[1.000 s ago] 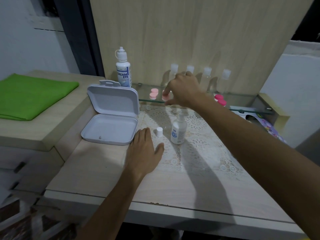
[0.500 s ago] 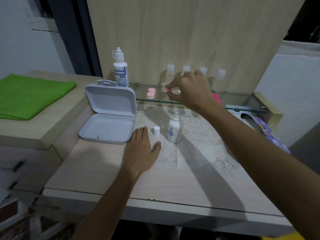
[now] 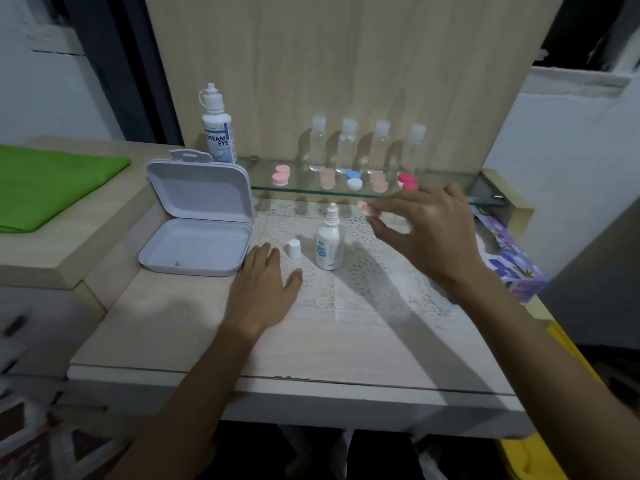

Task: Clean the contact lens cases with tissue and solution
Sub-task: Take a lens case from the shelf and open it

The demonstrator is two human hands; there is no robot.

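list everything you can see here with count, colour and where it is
lens cases on shelf: five, pink, pale peach, blue and white, peach, red, in a row on the glass shelf
held lens case: one, pink, in right hand's fingertips
clear bottles: four, white caps, back of shelf
big solution bottle: one, white, shelf's left end
small bottle: one, white, uncapped, on lace mat
cap: one, white, left of small bottle
open box: one, grey, table left
green cloth: one, left counter
tissue box: one, floral purple, right edge
left hand: flat on table
right hand: pinches the held lens case
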